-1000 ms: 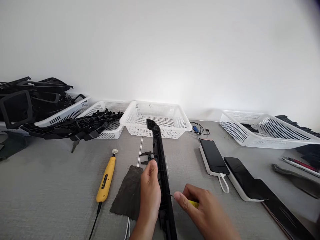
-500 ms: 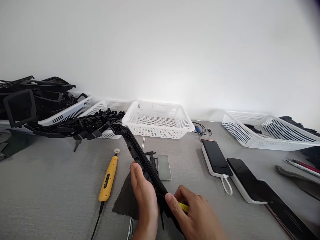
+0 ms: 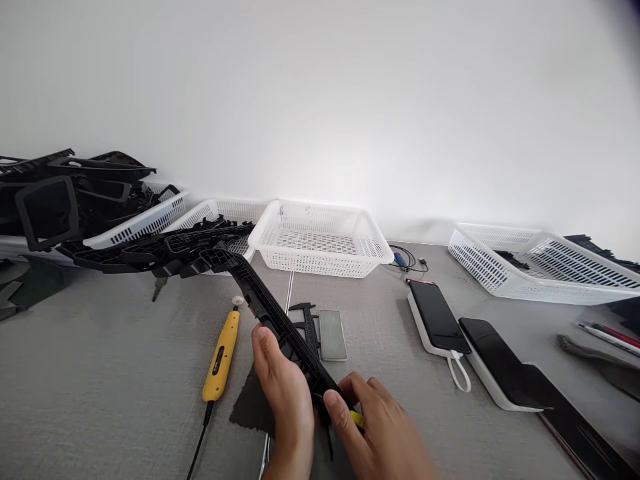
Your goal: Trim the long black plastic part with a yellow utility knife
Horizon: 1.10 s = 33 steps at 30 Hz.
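My left hand (image 3: 285, 393) grips a long black plastic trim part (image 3: 270, 313) near its lower end; the part slants up and to the left over the table. Closed around a small yellow-handled tool (image 3: 357, 419), my right hand (image 3: 380, 433) presses its thumb against the part's lower end. Under the hands lies a dark cloth (image 3: 250, 403). A black caliper (image 3: 307, 327) and a small grey flat block (image 3: 333, 335) lie just behind the part.
A yellow corded tool (image 3: 221, 357) lies left of the cloth. White baskets (image 3: 320, 238) line the back, the left ones with black plastic parts (image 3: 75, 200). Two phones on white power banks (image 3: 440, 320) lie right, another basket (image 3: 540, 263) beyond, pens (image 3: 607, 333) far right.
The black part has swung from pointing straight away to slanting up-left. My right hand has moved in with the yellow tool and now touches the part's lower end. The caliper and grey block are uncovered.
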Tool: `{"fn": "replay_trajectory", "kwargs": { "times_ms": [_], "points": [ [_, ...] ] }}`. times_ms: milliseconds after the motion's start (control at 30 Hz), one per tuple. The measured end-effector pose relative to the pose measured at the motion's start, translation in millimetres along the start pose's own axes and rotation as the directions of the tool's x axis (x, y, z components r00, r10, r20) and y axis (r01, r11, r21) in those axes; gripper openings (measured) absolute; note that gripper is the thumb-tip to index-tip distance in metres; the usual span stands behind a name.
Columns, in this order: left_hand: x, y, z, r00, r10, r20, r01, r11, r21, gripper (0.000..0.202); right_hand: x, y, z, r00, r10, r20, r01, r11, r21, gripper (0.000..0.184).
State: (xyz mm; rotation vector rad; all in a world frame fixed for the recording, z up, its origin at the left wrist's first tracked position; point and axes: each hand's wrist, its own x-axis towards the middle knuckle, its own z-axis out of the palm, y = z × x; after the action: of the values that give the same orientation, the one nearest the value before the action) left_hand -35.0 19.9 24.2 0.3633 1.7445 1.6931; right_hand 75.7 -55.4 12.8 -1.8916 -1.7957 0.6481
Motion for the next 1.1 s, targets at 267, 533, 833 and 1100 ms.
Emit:
{"fn": "replay_trajectory", "kwargs": {
  "times_ms": [267,533,833,1100],
  "points": [
    [-0.6,3.8,-0.7,0.992,0.121,0.046,-0.12,0.993,-0.011,0.034,1.3,-5.1,-7.7,0.986,0.056,-0.154,-0.054,0.998,0.017,0.062],
    [2.2,0.5,-0.5,0.998,0.054,-0.007,-0.055,0.998,-0.012,0.041,0.1,-4.6,-10.2,0.998,-0.02,-0.064,0.023,0.999,0.048,0.049],
    [2.2,-0.7,-2.6,0.997,-0.033,0.074,0.033,0.999,-0.009,0.052,5.1,5.2,-38.7,0.995,-0.048,0.089,0.036,0.992,0.124,0.046],
    [-0.2,4.5,-1.2,0.957,-0.1,0.273,0.104,0.995,0.002,0.04,3.8,1.2,-50.9,0.992,-0.097,0.08,0.086,0.987,0.135,0.043]
  ]
}}
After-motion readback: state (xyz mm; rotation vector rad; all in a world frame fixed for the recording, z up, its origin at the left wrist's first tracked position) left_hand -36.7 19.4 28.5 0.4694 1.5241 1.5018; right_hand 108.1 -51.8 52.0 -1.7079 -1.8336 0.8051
